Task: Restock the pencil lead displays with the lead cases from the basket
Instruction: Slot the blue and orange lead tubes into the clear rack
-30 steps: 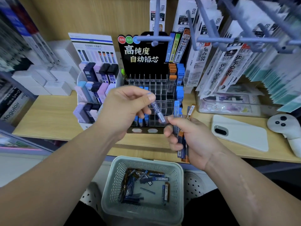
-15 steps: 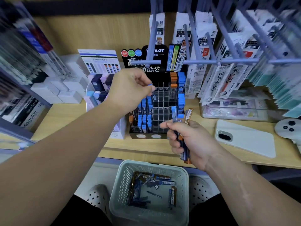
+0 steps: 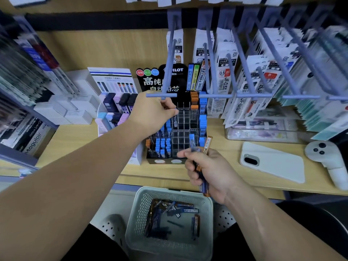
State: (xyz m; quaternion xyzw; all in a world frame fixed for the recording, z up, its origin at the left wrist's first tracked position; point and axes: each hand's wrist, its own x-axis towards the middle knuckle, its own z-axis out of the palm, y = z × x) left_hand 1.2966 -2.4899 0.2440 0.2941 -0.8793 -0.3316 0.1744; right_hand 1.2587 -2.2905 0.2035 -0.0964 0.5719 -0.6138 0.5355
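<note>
A black tiered lead display [image 3: 185, 129] with clear slots stands on the wooden shelf, partly filled with blue-capped and orange-capped cases. My left hand [image 3: 153, 113] reaches over its upper left slots, fingers curled at a blue-capped lead case [image 3: 176, 111] that is mostly hidden by the fingers. My right hand [image 3: 209, 170] grips a bundle of lead cases [image 3: 200, 147], blue and orange, in front of the display. The pale green basket [image 3: 139, 219] below the shelf holds several loose lead cases [image 3: 169, 213].
Blue peg hooks [image 3: 212, 95] with hanging refill packs jut out above the display. A second white display of pastel cases [image 3: 114, 110] stands to the left. A white phone [image 3: 271, 162] and a white controller [image 3: 327, 159] lie on the shelf at right.
My left hand carried one lead case from my right hand's bundle up and back to the display's upper slots. The view tilted upward. My right hand stayed holding its bundle.
</note>
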